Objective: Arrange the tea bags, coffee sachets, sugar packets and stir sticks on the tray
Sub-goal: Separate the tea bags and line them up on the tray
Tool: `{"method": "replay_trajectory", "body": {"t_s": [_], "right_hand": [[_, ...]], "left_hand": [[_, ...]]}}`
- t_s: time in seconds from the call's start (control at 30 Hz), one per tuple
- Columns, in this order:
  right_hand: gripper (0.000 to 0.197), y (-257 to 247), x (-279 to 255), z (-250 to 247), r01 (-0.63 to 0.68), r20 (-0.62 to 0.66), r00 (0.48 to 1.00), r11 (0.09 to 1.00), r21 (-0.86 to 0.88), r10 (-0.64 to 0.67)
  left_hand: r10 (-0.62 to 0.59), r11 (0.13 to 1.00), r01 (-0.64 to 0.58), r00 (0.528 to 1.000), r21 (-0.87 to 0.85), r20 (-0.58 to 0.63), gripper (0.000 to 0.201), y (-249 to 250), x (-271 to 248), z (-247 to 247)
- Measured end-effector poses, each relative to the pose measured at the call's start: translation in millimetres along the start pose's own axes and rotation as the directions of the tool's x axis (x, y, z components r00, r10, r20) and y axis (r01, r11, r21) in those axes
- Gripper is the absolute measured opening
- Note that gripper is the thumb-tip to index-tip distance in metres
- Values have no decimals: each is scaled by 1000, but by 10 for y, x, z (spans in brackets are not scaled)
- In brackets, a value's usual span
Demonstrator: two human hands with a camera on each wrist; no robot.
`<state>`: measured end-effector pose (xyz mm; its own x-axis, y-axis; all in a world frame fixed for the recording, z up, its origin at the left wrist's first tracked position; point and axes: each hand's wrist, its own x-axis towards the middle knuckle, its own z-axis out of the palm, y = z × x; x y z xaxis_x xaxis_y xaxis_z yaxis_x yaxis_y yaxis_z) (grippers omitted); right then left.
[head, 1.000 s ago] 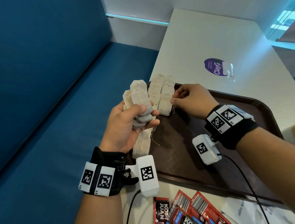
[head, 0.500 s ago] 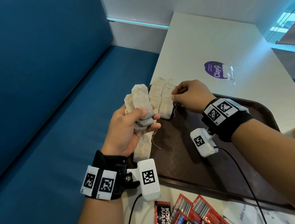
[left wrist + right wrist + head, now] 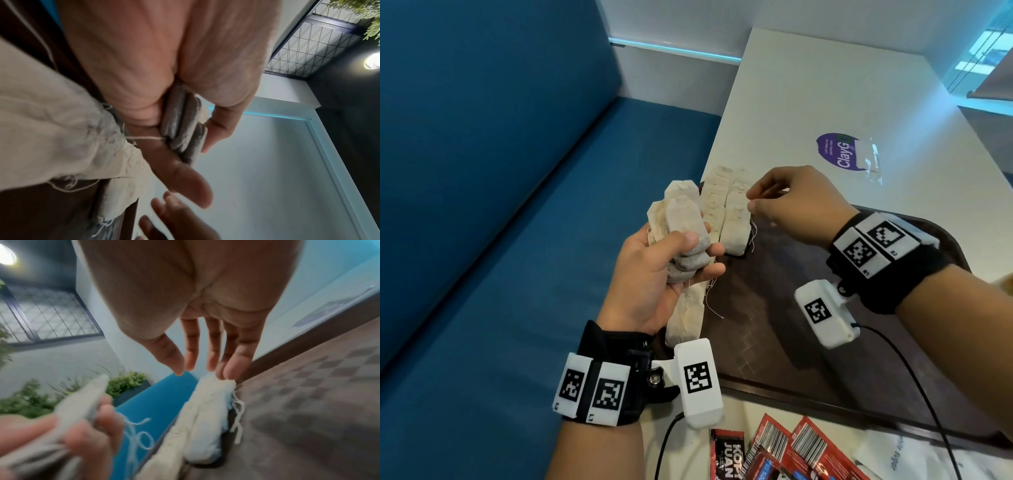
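Pale tea bags (image 3: 726, 212) in overlapping rows along brown tray (image 3: 784, 342) left edge; several bunched, held above.

A café booth; blue bench (image 3: 500, 222), white table (image 3: 825, 102), serving tray (image 3: 808, 359).

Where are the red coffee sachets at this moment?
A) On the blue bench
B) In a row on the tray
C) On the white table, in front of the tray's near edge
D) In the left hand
C: the red coffee sachets lie on the white table below the brown tray's near rim; the left hand holds only tea bags.
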<state>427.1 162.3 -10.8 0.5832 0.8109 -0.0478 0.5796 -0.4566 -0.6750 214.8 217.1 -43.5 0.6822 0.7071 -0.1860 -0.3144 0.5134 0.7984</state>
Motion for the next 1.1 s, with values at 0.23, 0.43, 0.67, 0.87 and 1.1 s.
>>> {"method": "replay_trajectory", "body": {"t_s": [0.23, 0.43, 0.67, 0.87, 1.1], "right_hand": [[36, -369, -437, -72, 73, 132, 979, 875, 479, -154], [46, -352, -529, -69, 56, 217, 958, 864, 501, -188], [33, -236, -532, -56, 59, 181, 968, 855, 514, -176], [25, -174, -473, -78, 60, 165, 975, 888, 457, -151], [3, -53, -313, -136, 38, -45, 999, 916, 400, -21]], "left_hand": [[-47, 996, 38, 994, 87, 103, 41, -8, -40, 18], [-95, 988, 74, 984, 138, 150, 45, -12, -56, 34], [-88, 988, 76, 992, 137, 86, 44, 12, -69, 76], [-95, 990, 94, 996, 108, 1, 35, 46, -61, 79], [4, 1000, -1, 990, 21, -139, 22, 85, -29, 8]]}}
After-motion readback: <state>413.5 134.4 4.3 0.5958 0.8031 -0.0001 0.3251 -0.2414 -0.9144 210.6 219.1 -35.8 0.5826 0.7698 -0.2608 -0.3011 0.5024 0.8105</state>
